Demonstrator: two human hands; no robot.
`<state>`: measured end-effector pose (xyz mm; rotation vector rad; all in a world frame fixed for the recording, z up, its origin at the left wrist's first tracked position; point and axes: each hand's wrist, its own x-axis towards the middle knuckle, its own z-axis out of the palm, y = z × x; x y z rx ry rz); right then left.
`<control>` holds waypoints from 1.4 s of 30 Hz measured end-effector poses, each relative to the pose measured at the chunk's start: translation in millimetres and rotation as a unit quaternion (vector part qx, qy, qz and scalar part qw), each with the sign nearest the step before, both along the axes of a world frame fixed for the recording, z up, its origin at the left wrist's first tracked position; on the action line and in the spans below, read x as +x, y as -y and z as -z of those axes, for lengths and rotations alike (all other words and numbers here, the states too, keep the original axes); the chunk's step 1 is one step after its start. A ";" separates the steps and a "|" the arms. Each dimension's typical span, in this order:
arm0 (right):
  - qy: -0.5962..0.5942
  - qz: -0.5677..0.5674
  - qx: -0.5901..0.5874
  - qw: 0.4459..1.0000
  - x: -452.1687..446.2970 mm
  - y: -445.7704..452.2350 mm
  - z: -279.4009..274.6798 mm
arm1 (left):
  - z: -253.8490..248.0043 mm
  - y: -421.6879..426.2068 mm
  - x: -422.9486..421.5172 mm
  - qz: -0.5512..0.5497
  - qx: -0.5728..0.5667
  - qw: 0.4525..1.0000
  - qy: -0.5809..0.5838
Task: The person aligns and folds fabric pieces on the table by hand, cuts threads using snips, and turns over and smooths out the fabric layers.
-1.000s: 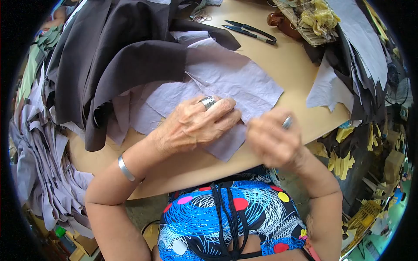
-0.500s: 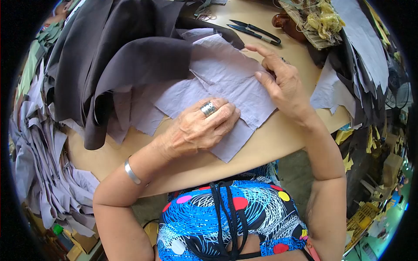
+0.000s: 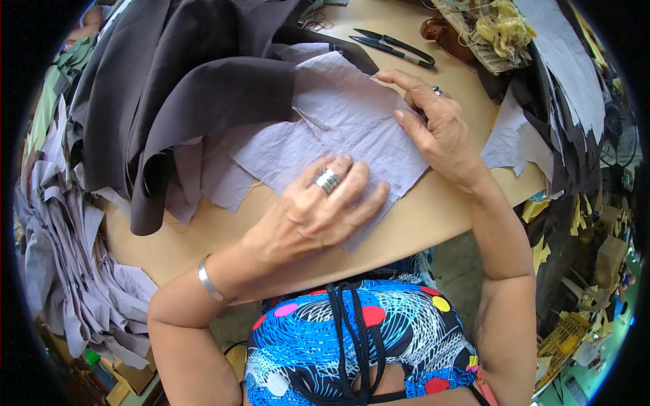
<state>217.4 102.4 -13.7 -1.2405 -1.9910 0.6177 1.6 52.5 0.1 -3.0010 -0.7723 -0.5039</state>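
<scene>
A pale mauve-grey piece of fabric (image 3: 365,108) lies on the table, creased, with a seam or fold near its middle. My left hand (image 3: 325,210), wearing a wide silver ring, is palm down over its lower part with fingers apart. At the cloth's right edge rests my right hand (image 3: 437,128); its index finger and thumb are spread on or beside the fabric, the other fingers curled. Dark brown-grey fabric (image 3: 223,95) is attached to or overlaps the pale piece on the left. Thread snips (image 3: 396,51) lie on the table beyond my right hand.
A bundle of pale and dark cloth strips (image 3: 88,250) hangs off the table's left side. More pale fabric (image 3: 569,61) hangs at the right. A brown glossy object (image 3: 447,37) sits by tangled yellow threads (image 3: 504,34). The tan table (image 3: 298,271) has its near edge against my body.
My left hand has lifted or slid slightly down and its fingers have spread from a closer bunch. The right hand and fabric have barely shifted.
</scene>
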 end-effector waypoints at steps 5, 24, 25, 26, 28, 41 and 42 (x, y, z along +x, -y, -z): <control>0.023 -0.007 0.038 0.999 -0.8 -0.3 2.9 | -3.7 11.4 -0.8 0.017 0.038 0.998 -0.038; 0.090 -0.034 0.008 0.995 3.0 -8.7 -8.7 | -10.1 -0.7 -5.4 -0.074 -0.027 0.996 -0.032; 0.102 -0.037 -0.010 0.994 3.4 -9.7 -11.4 | -9.4 0.7 -4.6 -0.079 -0.029 0.996 -0.037; 0.107 -0.039 -0.005 0.993 2.7 -10.7 -12.0 | -8.5 1.0 -4.8 -0.074 -0.027 0.996 -0.035; 0.119 -0.043 0.006 0.992 -2.6 -13.0 -13.3 | -7.2 0.6 -7.3 -0.064 -0.022 0.997 -0.031; 0.172 0.021 0.221 0.960 -24.3 15.4 -19.4 | -5.7 -30.5 -35.0 -0.073 -0.022 0.993 0.088; 0.192 -0.009 0.232 0.953 -24.6 28.1 -18.5 | -8.2 -37.4 -36.1 -0.064 -0.024 0.993 0.098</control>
